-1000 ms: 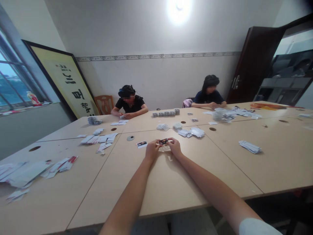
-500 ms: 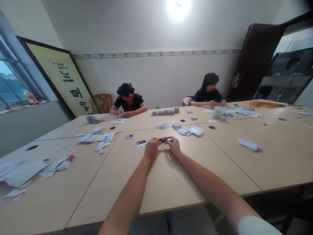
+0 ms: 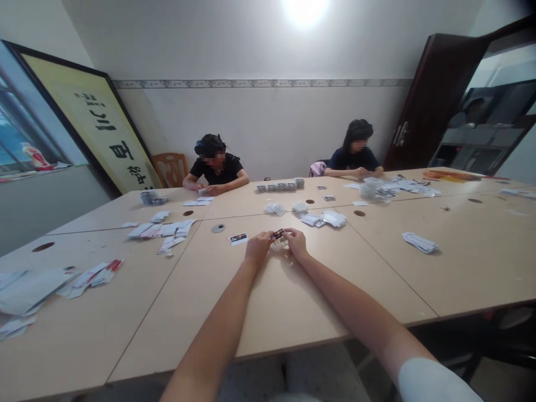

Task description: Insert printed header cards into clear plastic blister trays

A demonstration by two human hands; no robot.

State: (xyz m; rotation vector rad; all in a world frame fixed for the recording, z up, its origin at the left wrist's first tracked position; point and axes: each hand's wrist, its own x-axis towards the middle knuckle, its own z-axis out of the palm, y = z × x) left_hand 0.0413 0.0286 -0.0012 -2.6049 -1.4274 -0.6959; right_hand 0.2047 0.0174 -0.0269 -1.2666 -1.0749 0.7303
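While the left hand (image 3: 258, 245) pinched one end of a dark card (image 3: 278, 234) and the right hand (image 3: 295, 243) pinched the other, the card sat between them over the desk (image 3: 314, 301), something pale and partly hidden beneath it. Just beside the left hand lay a second card (image 3: 238, 239), with a grey disc (image 3: 218, 228) near it, and beyond the right hand lay white packets (image 3: 334, 218). Farther out, small stacks (image 3: 276, 187) stood in a row near the far edge, where a person in black (image 3: 229, 167) and a person in dark blue (image 3: 335, 160) sat.
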